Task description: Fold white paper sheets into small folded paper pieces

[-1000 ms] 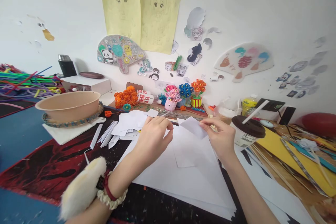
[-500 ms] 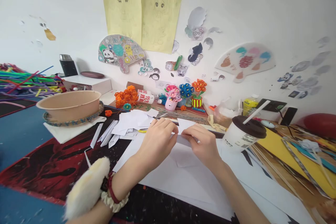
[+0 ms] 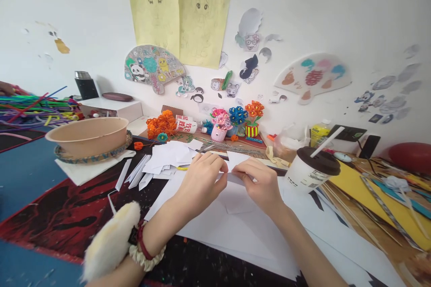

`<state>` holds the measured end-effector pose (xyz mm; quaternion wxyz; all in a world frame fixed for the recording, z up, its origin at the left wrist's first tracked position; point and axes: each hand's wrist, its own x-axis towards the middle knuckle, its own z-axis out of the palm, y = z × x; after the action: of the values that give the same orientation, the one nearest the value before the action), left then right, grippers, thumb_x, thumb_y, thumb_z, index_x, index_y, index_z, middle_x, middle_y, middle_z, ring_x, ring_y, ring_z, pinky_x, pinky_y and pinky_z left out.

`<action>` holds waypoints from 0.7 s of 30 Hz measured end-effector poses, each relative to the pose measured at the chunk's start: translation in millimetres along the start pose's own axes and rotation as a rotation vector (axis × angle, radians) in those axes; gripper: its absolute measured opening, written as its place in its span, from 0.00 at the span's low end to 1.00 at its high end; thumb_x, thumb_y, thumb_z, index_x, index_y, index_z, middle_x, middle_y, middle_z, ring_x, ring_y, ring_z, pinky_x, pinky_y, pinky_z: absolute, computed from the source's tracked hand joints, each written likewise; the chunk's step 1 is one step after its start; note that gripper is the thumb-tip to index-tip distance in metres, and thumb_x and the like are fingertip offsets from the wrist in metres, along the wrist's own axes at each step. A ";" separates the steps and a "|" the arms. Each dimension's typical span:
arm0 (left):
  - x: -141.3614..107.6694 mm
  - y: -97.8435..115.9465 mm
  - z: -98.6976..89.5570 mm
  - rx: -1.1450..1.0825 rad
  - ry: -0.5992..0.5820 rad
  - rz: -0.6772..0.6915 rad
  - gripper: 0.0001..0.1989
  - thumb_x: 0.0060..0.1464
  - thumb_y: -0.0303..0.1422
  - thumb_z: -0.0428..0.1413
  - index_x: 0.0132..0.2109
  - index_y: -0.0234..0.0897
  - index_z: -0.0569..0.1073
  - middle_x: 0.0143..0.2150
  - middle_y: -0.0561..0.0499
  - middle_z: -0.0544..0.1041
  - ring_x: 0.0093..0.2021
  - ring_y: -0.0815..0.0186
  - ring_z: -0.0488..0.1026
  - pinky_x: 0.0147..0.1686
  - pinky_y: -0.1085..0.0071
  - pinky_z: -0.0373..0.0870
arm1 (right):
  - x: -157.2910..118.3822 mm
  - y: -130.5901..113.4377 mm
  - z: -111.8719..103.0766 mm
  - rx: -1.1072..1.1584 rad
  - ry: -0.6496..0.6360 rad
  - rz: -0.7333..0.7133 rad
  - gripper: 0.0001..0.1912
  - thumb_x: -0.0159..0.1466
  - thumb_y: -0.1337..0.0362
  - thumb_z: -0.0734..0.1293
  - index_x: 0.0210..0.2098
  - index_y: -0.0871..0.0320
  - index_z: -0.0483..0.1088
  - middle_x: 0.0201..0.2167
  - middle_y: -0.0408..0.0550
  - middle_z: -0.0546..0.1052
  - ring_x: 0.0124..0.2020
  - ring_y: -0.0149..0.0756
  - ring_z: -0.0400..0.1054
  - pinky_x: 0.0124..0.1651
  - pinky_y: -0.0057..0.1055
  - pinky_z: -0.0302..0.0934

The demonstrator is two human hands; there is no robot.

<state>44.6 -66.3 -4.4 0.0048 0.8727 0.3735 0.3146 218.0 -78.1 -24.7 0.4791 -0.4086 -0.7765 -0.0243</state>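
A small piece of white paper [image 3: 238,158] is pinched between my two hands, above larger white sheets [image 3: 215,224] lying on the table. My left hand [image 3: 206,179] has its thumb and fingers closed on the paper's left side. On the right side, my right hand [image 3: 261,181] grips it the same way; the fingertips partly hide the paper. Another small paper piece [image 3: 239,205] lies on the sheets below my hands. Left of my left hand are a heap of cut white paper [image 3: 171,154] and several folded paper strips [image 3: 138,172].
A lidded cup with a straw [image 3: 308,172] stands close to my right hand. A beige basin [image 3: 87,136] sits at the left. Pipe-cleaner flowers in pots [image 3: 218,132] line the back near the wall. Yellow card and sticks [image 3: 373,197] lie at the right.
My hands hold the same paper in nearly the same place. The view has shifted very slightly. Part of a person's hand now shows at the far left edge by the pipe cleaners.
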 end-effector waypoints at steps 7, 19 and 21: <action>-0.4 -0.8 -1.1 -0.015 0.013 -0.014 0.04 0.53 0.26 0.49 0.34 0.38 0.67 0.36 0.52 0.73 0.40 0.63 0.68 0.39 0.65 0.59 | 1.3 3.3 -3.7 -0.009 0.041 0.003 0.13 0.60 0.76 0.60 0.25 0.55 0.70 0.22 0.44 0.73 0.26 0.35 0.64 0.30 0.32 0.59; -0.3 -3.7 -3.8 -0.024 0.041 -0.019 0.05 0.52 0.24 0.49 0.33 0.38 0.67 0.36 0.52 0.74 0.36 0.64 0.69 0.39 0.65 0.60 | 2.3 9.6 -10.5 -0.036 0.095 0.033 0.12 0.60 0.73 0.61 0.26 0.55 0.72 0.24 0.46 0.75 0.27 0.37 0.67 0.31 0.33 0.61; 0.1 -4.7 -5.1 -0.020 0.053 -0.035 0.05 0.51 0.24 0.50 0.33 0.38 0.67 0.36 0.52 0.74 0.35 0.64 0.69 0.38 0.66 0.60 | 2.7 12.5 -13.0 -0.038 0.136 0.056 0.10 0.60 0.71 0.62 0.26 0.55 0.72 0.24 0.46 0.75 0.27 0.37 0.67 0.31 0.34 0.61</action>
<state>38.8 -64.1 -1.4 0.0091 0.8573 0.3854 0.3411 235.1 -73.8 -20.0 0.5234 -0.4364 -0.7299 -0.0532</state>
